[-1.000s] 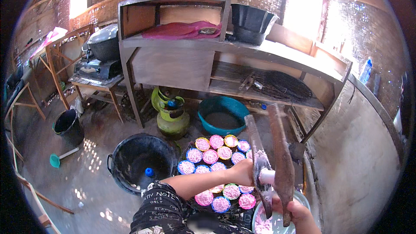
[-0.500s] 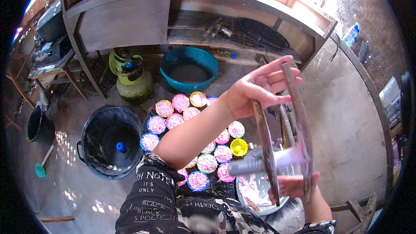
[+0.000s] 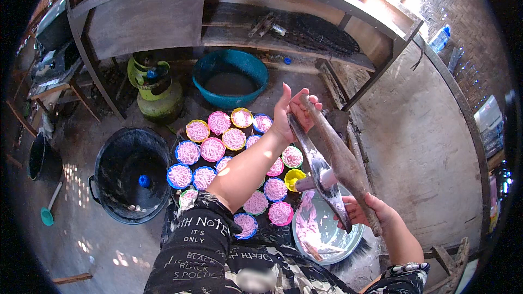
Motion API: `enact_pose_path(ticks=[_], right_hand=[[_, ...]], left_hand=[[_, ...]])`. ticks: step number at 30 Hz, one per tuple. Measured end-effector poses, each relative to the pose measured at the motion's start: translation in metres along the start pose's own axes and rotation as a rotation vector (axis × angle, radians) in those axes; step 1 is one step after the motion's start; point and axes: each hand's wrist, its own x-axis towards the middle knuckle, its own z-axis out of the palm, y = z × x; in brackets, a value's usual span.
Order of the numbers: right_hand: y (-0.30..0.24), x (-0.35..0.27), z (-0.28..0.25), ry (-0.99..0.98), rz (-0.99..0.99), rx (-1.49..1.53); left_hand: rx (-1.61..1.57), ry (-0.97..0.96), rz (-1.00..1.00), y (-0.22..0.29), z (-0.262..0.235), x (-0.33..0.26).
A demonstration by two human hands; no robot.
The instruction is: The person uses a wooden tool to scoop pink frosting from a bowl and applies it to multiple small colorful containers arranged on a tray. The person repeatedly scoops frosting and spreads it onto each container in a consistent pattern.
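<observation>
Head view shows your left hand point(image 3: 291, 111) closed around the far ends of a two-armed wooden press point(image 3: 332, 158), while your right hand point(image 3: 366, 212) grips the near ends low by your body. The two arms stand tilted, close together, with a pale tube point(image 3: 321, 178) wedged between them, probably so both hands can squeeze it; its mouth is hard to make out. The press hangs above the metal bowl point(image 3: 327, 228) smeared with pink dough, so drips land inside it. Just to the left, small coloured cups point(image 3: 212, 149) filled with pink strands lie packed together on a dark mat, touching or nearly so, which leaves you little room to lower anything there. Beyond them sit a teal basin point(image 3: 231, 79) and a green gas cylinder point(image 3: 152, 90); a black bucket point(image 3: 131, 171) stands left of the cups. To your right the bare concrete slab point(image 3: 425, 147) is open, bounded by the wooden shelf frame point(image 3: 381, 71).
</observation>
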Motion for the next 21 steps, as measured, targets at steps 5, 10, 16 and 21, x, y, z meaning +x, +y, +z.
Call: enact_pose_path(ticks=[5, 10, 16, 21], right_hand=[[0.005, 0.013, 0.004, 0.073, -0.084, 0.039], [-0.008, 0.03, 0.01, 0.041, -0.105, -0.016], [-0.024, 0.024, 0.015, 0.137, -0.162, -0.143], [-0.017, 0.017, 0.022, 0.117, -0.142, -0.089]], left_hand=[[0.02, -0.074, 0.018, 0.014, 0.002, -0.008], [0.156, 0.007, 0.098, 0.029, 0.011, -0.005], [0.128, 0.019, 0.104, 0.022, 0.008, 0.001], [0.132, 0.114, 0.086, 0.009, 0.001, -0.01]])
